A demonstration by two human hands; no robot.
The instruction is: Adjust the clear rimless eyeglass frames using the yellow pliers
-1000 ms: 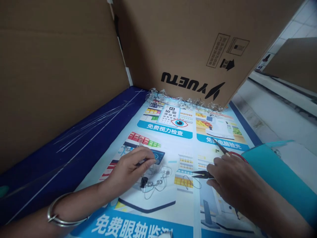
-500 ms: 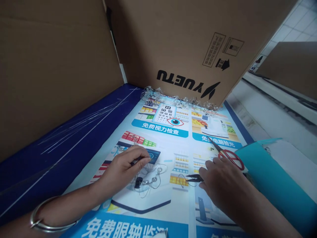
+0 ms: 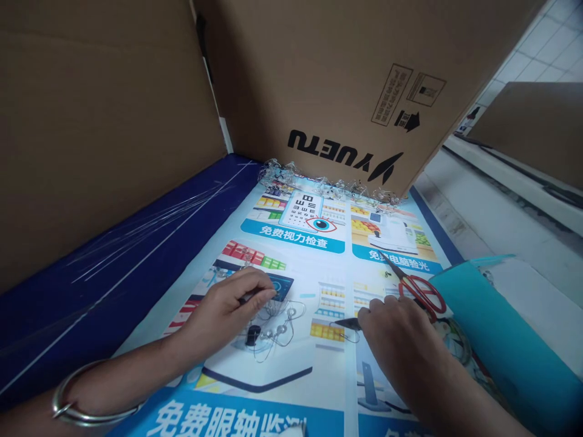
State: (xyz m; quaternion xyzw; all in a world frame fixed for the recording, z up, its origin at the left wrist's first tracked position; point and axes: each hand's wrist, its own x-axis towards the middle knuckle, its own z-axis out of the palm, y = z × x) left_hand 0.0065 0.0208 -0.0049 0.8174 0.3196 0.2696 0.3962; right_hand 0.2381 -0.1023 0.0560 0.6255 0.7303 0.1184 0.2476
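My left hand (image 3: 243, 300) is closed in a pinch on thin wire strung with clear beads (image 3: 276, 331); the pinched part lies hidden behind the fingers. The loops hang below the fingertips, near a small black cylinder-like thing (image 3: 252, 335) that may be part of the printed picture. My right hand (image 3: 396, 331) is wrapped round a pair of pliers (image 3: 348, 323), whose dark pointed jaws face left and look closed. A thin wire curve shows just beneath the jaws; whether they grip it I cannot tell. Red-handled scissors (image 3: 423, 291) lie just beyond the right hand.
Tangled clear beaded wire pieces (image 3: 328, 187) line the foot of a cardboard box (image 3: 291, 79) at the back. A turquoise folder-like box (image 3: 510, 328) stands on the right, with items beside it partly behind my right forearm. A printed poster (image 3: 255, 379) covers the table.
The pliers' jaws, apart before, have come together. My right hand has shifted slightly left, while the left hand keeps its pinch almost in place.
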